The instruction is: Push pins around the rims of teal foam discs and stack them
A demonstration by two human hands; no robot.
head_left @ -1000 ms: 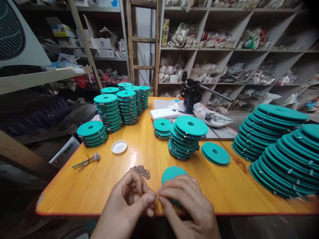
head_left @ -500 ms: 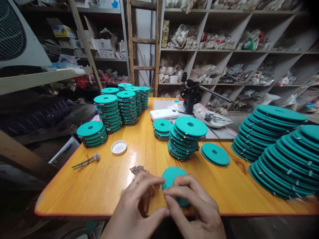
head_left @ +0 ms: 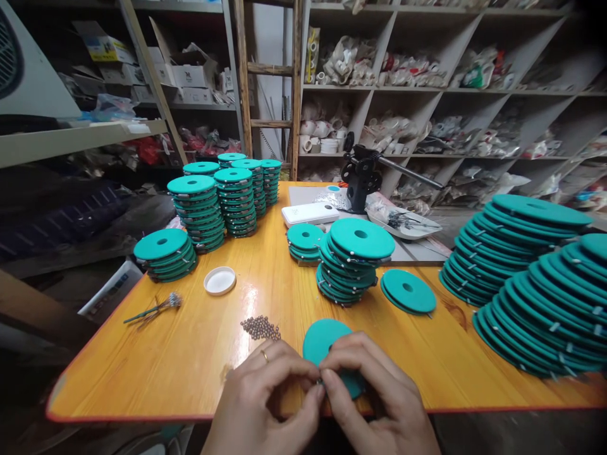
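Note:
A teal foam disc (head_left: 322, 338) lies flat near the front edge of the orange table (head_left: 190, 360). My left hand (head_left: 265, 404) and my right hand (head_left: 379, 404) meet at the disc's near-left rim, fingertips pinched together on something tiny that I cannot make out. My right hand's fingers rest on the disc and cover its near half. My left hand wears a ring. A small heap of metal beads (head_left: 260, 327) lies just left of the disc, close to my left hand.
Stacks of teal discs stand at the back left (head_left: 215, 199), in the middle (head_left: 353, 259) and in long leaning rows on the right (head_left: 535, 284). A white lid (head_left: 220, 280), a wire bundle (head_left: 154, 308), a white box (head_left: 310, 213) and a black winder (head_left: 360, 177) also stand here. Shelves fill the background.
Both hands slid forward onto the teal disc's rim and their fingertips have come together there. The view shifted slightly down and right.

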